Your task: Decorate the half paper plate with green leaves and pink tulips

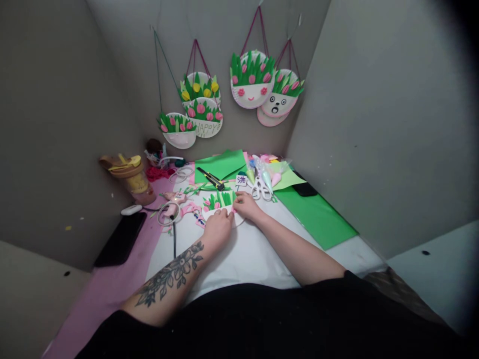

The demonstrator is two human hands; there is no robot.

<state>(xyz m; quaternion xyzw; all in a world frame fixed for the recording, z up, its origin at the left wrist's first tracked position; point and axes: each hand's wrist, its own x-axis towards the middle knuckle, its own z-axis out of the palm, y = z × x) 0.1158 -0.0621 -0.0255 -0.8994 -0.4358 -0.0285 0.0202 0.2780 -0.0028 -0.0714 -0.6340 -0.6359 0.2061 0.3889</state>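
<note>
On the white table cover lies a paper plate basket [239, 221], with green paper leaves [224, 198] and pink paper tulips [207, 204] along its top. My left hand [219, 225] has its fingers curled on the front of the plate, gripping its lower part. At the plate's right side, my right hand [245, 205] has its fingers bent and pressed together on the edge of the plate and leaves. A small bit of pink shows between the two hands; its shape is mostly hidden by the fingers.
Behind the plate are a yellow-black utility knife [210, 178], white-handled scissors [261, 189] and green sheets [314, 214]. A pink glue gun [172, 209] and tape rings stand left, near a drink cup [136, 182] and a black tablet [120, 239]. Decorated plates [252, 94] hang on the wall.
</note>
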